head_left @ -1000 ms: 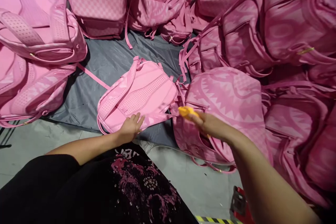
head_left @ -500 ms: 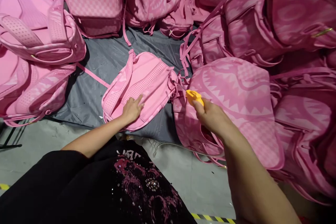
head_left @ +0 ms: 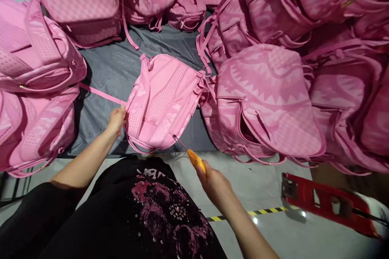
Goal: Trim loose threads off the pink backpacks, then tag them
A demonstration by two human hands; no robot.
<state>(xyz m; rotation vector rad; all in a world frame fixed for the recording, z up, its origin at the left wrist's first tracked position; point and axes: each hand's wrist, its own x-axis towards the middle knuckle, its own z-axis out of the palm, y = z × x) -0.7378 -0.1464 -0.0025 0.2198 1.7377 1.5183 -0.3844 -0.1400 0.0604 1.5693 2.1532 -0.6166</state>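
Observation:
A pink backpack lies back-side up on a grey sheet, its perforated padding facing me. My left hand is closed on the backpack's left edge, where a pink strap runs off to the left. My right hand grips an orange-handled tool whose thin metal tip touches the backpack's lower edge.
Many more pink backpacks are piled around: a large zigzag-patterned one at right, a checkered one at back left, others stacked at left. A red metal device lies on the grey floor at right. Yellow-black tape crosses the floor.
My right hand swung the orange tool from the right-hand bag down to the small backpack's lower edge. My left hand slid from the padding to the left edge. The backpack turned more upright.

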